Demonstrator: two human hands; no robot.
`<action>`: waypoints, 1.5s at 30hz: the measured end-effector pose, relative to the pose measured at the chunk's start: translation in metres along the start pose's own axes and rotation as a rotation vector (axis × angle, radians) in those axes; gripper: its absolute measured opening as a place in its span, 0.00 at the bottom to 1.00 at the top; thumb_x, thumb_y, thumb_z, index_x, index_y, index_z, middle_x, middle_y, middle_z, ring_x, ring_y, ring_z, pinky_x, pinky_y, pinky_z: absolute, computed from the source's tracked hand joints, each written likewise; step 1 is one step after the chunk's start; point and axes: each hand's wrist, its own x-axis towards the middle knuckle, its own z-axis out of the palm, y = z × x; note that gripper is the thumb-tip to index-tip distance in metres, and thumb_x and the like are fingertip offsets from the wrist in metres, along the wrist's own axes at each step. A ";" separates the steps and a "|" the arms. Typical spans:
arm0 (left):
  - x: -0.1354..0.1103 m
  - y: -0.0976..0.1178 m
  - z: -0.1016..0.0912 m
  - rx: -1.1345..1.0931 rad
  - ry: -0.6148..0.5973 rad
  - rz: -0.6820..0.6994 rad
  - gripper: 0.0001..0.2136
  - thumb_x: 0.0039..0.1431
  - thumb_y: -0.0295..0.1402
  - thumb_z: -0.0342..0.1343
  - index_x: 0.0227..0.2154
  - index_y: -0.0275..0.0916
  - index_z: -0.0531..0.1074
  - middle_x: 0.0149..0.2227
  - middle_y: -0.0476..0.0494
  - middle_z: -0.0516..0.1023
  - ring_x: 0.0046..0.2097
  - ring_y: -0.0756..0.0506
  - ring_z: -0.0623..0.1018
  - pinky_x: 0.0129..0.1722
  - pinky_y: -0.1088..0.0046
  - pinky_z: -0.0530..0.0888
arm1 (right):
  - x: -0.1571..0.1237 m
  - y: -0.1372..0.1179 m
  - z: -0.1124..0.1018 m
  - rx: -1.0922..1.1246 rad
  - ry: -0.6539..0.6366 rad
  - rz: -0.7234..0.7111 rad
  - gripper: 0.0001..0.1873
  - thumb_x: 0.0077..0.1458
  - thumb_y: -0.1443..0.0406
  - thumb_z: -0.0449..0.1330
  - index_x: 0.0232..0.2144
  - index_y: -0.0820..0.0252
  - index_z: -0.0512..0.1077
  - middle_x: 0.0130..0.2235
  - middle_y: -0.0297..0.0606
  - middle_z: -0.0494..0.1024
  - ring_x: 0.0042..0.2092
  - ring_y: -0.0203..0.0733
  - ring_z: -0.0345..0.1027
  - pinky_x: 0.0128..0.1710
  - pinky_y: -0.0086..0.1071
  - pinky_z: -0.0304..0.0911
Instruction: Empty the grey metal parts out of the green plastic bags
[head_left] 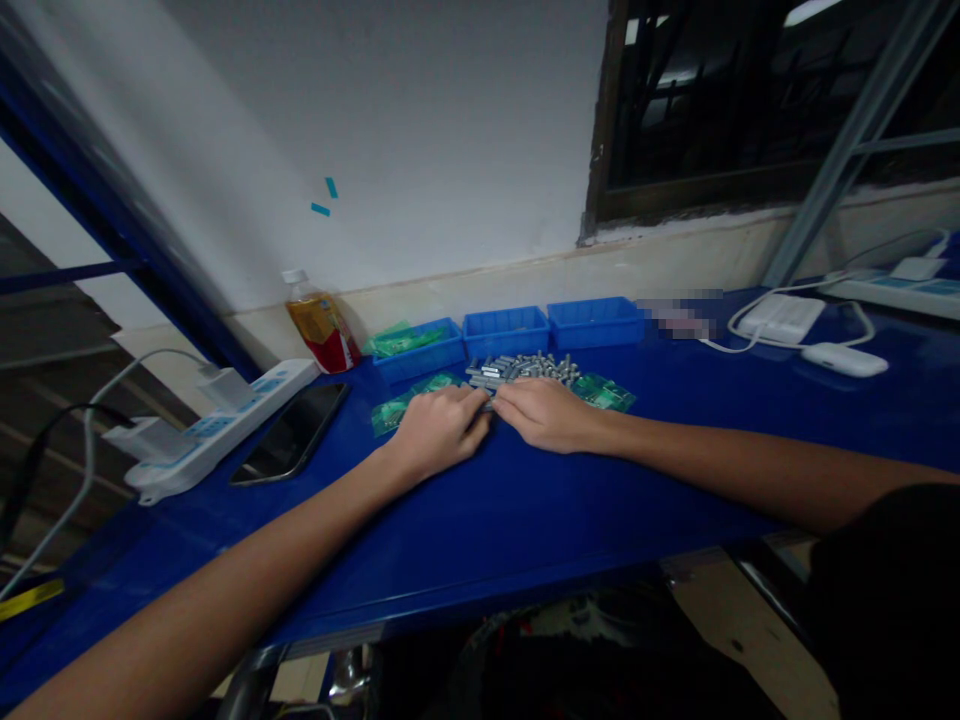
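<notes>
My left hand and my right hand meet over the blue table, fingers closed in a pinch. Between their fingertips shows a bit of a small silvery metal part; its exact kind is hidden by the fingers. Just behind the hands lies a pile of silvery cylindrical metal pieces. Green-printed clear plastic bags lie beside my left hand, and another green bag is right of my right hand.
Three blue bins stand along the wall: a left bin with green bags, a middle bin and a right bin. Left are a drink bottle, a phone and a power strip. White chargers and cables lie right.
</notes>
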 end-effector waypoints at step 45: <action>0.000 0.001 0.001 0.084 0.025 0.045 0.11 0.62 0.34 0.42 0.33 0.36 0.68 0.32 0.43 0.74 0.34 0.45 0.74 0.33 0.70 0.68 | -0.002 -0.006 -0.003 0.004 0.078 -0.058 0.12 0.59 0.59 0.50 0.29 0.61 0.67 0.27 0.36 0.71 0.30 0.36 0.61 0.30 0.30 0.51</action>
